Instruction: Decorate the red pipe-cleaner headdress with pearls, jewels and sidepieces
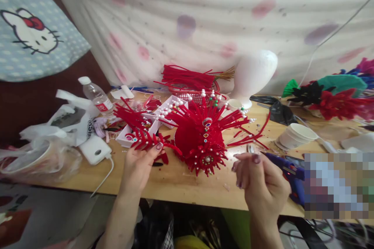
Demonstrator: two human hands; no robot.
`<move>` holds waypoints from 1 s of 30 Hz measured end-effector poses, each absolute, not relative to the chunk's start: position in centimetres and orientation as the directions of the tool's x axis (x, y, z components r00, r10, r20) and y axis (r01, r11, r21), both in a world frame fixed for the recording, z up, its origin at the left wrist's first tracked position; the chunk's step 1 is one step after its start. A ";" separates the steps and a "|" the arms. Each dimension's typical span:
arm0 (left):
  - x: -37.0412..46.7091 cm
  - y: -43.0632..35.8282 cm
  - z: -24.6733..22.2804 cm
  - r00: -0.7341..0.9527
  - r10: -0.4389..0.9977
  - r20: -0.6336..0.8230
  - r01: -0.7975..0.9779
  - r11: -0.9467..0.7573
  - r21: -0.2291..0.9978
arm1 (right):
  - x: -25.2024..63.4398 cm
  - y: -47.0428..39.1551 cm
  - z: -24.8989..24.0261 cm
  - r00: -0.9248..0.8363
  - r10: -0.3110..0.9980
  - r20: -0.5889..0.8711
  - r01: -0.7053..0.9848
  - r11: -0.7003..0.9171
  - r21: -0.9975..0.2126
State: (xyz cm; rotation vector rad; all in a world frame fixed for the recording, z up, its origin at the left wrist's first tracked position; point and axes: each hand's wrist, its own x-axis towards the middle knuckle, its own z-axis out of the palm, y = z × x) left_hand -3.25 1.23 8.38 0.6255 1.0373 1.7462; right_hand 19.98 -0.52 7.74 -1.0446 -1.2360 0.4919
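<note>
1. Resting on the surface [181,188] between the left grip [137,167] and the right grip [264,183], a red headdress [187,136] is seen.
2. By the left grip, a red fringed strip [143,140] is pinched between thumb and finger.
3. The right grip is curled nearly closed; whether the metallic tip [250,148] there is held cannot be told.
4. Beside it, a blue glue gun [293,173] is placed.

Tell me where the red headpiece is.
In the head view, the red headpiece sits at the centre on the wooden table, between the left hand and the right hand, just in front of the red basket.
</note>
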 end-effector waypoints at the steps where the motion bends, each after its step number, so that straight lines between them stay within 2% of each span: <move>1: -3.3 1.0 8.1 -0.407 0.912 -0.059 -0.486 -0.161 0.859 | 19.6 -0.9 7.6 0.253 0.785 0.565 0.264 0.506 -0.821; 3: -3.4 0.9 7.4 -0.449 0.891 -0.076 -0.485 -0.172 0.857 | 19.1 -1.4 7.3 0.173 0.740 0.650 0.352 0.570 -0.742; 6: -4.1 1.2 5.9 -0.515 0.854 -0.072 -0.470 -0.211 0.857 | 19.3 -1.4 7.1 0.206 0.664 0.719 0.390 0.618 -0.683; 9: -4.6 1.9 4.2 -0.504 0.858 -0.098 -0.472 -0.178 0.864 | 20.1 -0.8 7.0 0.305 0.675 0.672 0.345 0.579 -0.738; 13: -4.3 2.7 2.3 -0.466 0.877 -0.114 -0.458 -0.130 0.879 | 20.7 -0.3 6.0 0.283 0.778 0.560 0.249 0.505 -0.827; 20: -3.9 4.1 1.3 -0.417 0.903 -0.107 -0.411 -0.082 0.908 | 21.0 0.5 4.0 0.254 0.802 0.541 0.353 0.443 -0.824; 30: -4.3 4.2 2.2 -0.417 0.899 -0.136 -0.337 -0.014 0.941 | 21.6 1.1 3.5 0.294 0.810 0.507 0.366 0.395 -0.843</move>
